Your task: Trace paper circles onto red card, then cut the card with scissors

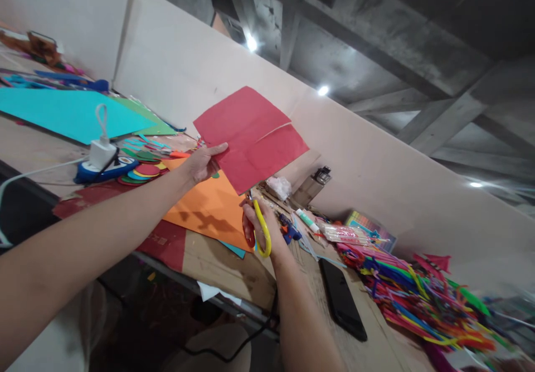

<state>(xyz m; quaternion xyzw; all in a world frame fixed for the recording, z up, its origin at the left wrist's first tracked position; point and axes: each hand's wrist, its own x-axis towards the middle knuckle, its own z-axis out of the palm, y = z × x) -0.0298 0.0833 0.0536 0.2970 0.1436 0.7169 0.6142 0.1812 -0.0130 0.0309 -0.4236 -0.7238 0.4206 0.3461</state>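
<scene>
A sheet of red paper is held up in the air, with a slit running in from its right edge. Its lower left edge is pinched by my left hand, thumb on the near face. My right hand grips scissors with yellow and red handles just below the sheet's bottom corner. Most of the blades are hidden, so I cannot tell whether they touch the paper. Beneath both hands an orange sheet lies on the table.
A phone and a heap of pipe cleaners lie at right. Further back are a bottle, a glue stick and a blue glue gun. To the left are paper discs, a white charger and a turquoise sheet.
</scene>
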